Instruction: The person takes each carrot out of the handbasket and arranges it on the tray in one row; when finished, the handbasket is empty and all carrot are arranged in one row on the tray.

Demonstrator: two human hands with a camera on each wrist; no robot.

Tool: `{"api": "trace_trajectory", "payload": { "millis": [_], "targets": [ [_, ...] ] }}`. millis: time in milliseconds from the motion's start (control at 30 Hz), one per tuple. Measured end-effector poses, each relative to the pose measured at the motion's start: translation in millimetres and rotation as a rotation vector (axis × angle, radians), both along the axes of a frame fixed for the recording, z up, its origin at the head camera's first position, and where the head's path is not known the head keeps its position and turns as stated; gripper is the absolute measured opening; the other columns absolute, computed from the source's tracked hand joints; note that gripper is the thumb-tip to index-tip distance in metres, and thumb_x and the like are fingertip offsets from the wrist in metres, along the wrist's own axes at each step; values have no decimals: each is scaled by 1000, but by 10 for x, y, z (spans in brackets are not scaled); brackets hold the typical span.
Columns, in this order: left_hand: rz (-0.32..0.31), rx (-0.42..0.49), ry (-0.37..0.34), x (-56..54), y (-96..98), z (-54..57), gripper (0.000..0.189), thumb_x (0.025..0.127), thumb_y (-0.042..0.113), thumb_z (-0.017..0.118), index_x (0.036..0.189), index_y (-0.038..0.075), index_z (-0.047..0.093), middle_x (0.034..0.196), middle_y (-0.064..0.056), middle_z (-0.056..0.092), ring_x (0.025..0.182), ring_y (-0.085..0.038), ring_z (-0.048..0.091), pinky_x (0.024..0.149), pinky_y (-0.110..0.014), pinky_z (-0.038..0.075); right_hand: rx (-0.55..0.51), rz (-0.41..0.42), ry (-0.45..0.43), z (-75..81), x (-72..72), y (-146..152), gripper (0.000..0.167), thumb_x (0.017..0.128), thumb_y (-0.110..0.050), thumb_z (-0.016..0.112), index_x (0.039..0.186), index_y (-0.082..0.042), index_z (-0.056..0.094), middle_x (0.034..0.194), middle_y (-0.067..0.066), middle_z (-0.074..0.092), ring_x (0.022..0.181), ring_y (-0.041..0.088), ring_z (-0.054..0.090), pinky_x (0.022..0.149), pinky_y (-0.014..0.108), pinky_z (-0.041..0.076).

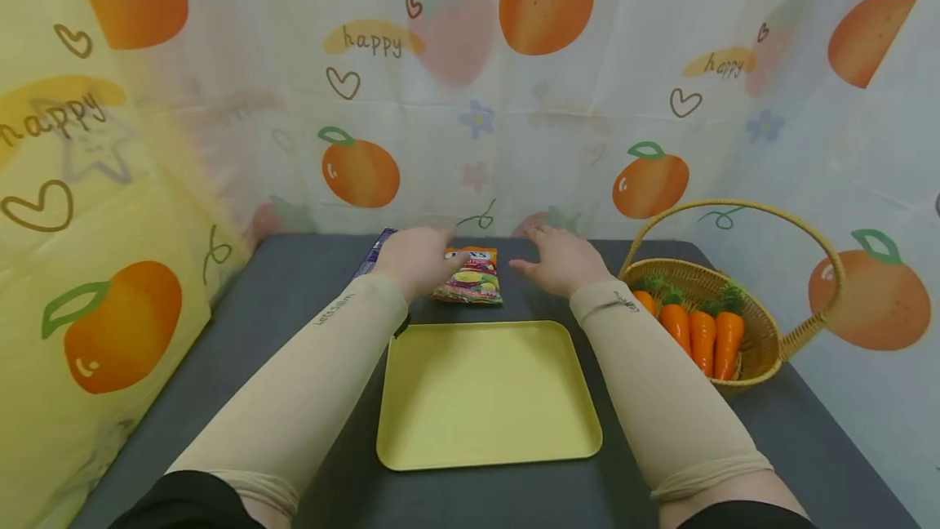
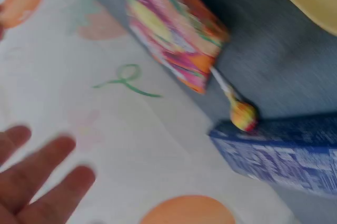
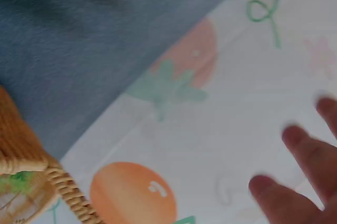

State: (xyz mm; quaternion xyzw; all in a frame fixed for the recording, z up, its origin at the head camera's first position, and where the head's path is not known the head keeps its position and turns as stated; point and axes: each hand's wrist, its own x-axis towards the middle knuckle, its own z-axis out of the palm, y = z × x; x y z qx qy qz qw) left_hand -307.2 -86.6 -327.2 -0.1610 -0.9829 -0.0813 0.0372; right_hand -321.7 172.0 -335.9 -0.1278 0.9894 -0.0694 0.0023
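Hovering left hand [image 1: 414, 261], fingers [image 2: 46, 159] apart

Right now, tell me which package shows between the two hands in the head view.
The multicoloured bag, showing right of the left hand; the blue package shows on that hand's other side, partly hidden.

The worktop [image 1: 294, 284] is dark grey and is bounded at the rear by a cloth backdrop [image 1: 441, 129] carrying fruit prints [image 1: 547, 6] and "happy" lettering [image 1: 373, 42]. A wicker basket [image 1: 769, 335] with an arched handle [image 1: 804, 335] stands at the right. It contains orange carrots [image 1: 702, 341] with green tops [image 1: 729, 300]; apparently at least four, partly obscured.
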Motion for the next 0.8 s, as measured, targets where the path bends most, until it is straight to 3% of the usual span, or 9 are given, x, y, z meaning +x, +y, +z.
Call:
{"api": "trace_trajectory", "payload": {
  "millis": [100, 200, 333, 467, 600, 800],
  "targets": [
    [-28, 134, -8, 105, -34, 65, 41, 112, 42, 61, 140, 15, 74, 127, -5, 81, 106, -27, 78, 92, -51, 63, -43, 32, 56, 74, 90, 68, 59, 112, -51, 62, 161, -18, 60, 136, 11, 77, 117, 34, 75, 99, 57, 59],
    [-36, 234, -40, 224, -144, 62, 47, 111, 41, 62, 150, 15, 66, 124, -5, 80, 104, -25, 77, 94, -50, 63, -97, 58, 77, 151, 235, 139, 48, 113, -46, 62, 151, -18, 69, 117, 7, 80, 101, 28, 76, 87, 51, 61],
    [-28, 255, -80, 431, -327, -10, 73, 109, 47, 65, 171, 19, 39, 137, -10, 75, 116, -31, 76, 100, -56, 61, -164, 82, 89, 218, 427, 291, 44, 113, -44, 64, 145, -16, 73, 122, 7, 81, 108, 28, 76, 92, 51, 61],
    [-50, 215, -100, 693, -482, -172, 89, 108, 54, 66, 178, 18, 24, 158, -18, 62, 139, -43, 64, 113, -65, 52, -239, 55, 62, 229, 546, 570, 42, 112, -41, 64, 143, -15, 75, 122, 8, 81, 110, 29, 76, 94, 53, 60],
    [-90, 138, -85, 987, -635, -389, 98, 105, 63, 67, 178, 13, 23, 169, -24, 47, 151, -53, 50, 119, -72, 43, -333, -34, -33, 240, 588, 934, 45, 114, -43, 61, 146, -14, 72, 134, 13, 76, 120, 34, 72, 103, 57, 57],
    [-107, -28, -86, 1319, -781, -762, 111, 95, 82, 66, 175, 13, 33, 175, -26, 39, 152, -58, 45, 107, -81, 46, -590, -268, -274, 143, 511, 1481, 61, 118, -44, 49, 162, -3, 52, 153, 27, 60, 128, 40, 64, 109, 54, 55]
  ]
}}
